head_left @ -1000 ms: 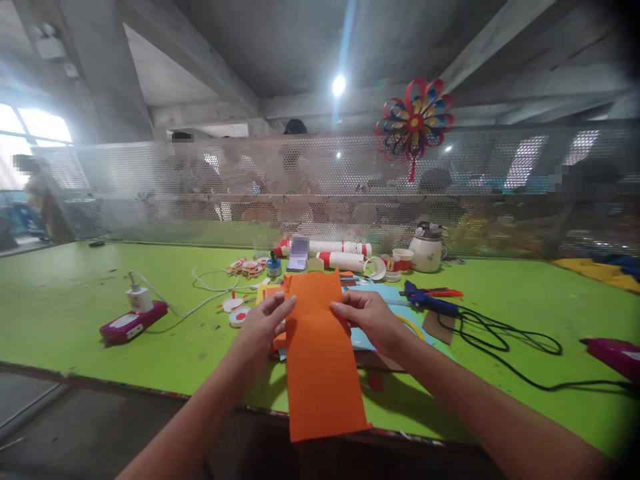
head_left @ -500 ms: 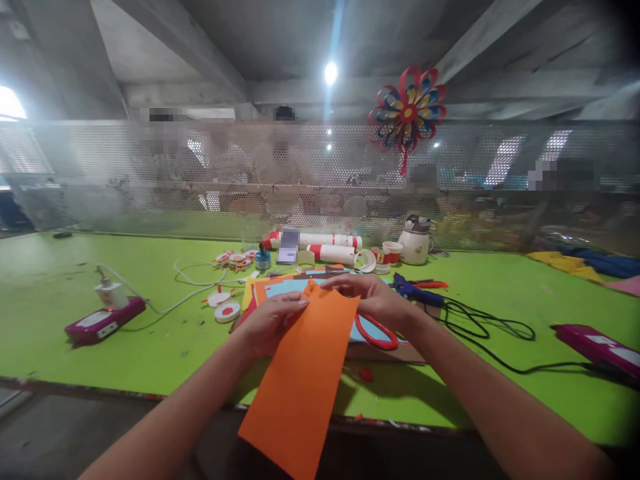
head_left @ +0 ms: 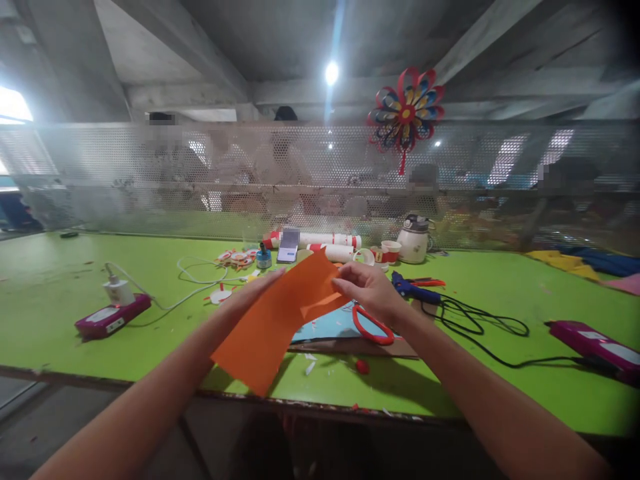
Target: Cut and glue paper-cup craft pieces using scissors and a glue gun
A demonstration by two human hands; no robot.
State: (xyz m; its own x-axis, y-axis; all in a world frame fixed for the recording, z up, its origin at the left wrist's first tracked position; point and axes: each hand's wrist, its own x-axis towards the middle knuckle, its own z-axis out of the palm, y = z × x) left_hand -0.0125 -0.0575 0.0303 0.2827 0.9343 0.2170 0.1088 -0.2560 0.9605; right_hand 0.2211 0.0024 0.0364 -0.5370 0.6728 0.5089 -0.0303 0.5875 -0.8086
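I hold an orange paper sheet up over the near part of the green table, tilted down to the left. My left hand is mostly hidden behind the sheet's upper left edge and grips it. My right hand pinches the sheet's upper right corner, which is bent over. Below my right hand lie red-handled scissors on a light blue paper and a brown card.
A blue glue gun with a black cable lies to the right, a purple device beyond it. A purple power bank with a white charger sits left. A phone, paper rolls, cups and a kettle line a mesh screen.
The orange sheet has swung from hanging upright to a slant with its lower end to the left. Its top right corner is now folded, and the scissors are uncovered.
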